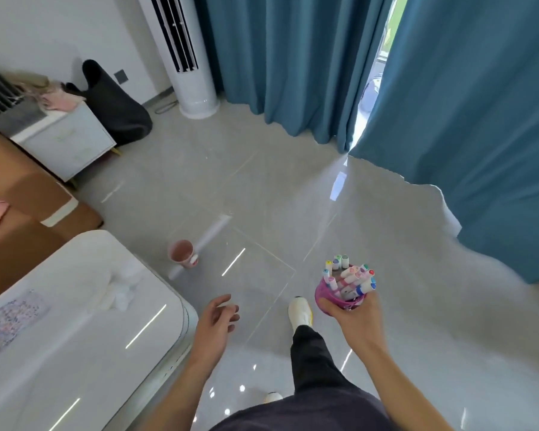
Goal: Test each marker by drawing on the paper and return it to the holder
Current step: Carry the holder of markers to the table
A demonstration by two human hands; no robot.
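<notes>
open floor point(262, 188) ahead; table point(75, 337) left, curtain point(479, 119) right

floor point(262, 188) — glossy grey tile | pink cup point(181, 250) upright | paper roll point(213, 231) lying just beside it

Glossy grey floor point(262, 188), teal curtains point(293, 57).
A white tower air conditioner point(184, 57) stands beside the curtains; daylight shows through their gap.

Right hand point(352, 321) hides the base of the pink holder point(321, 294).
</notes>
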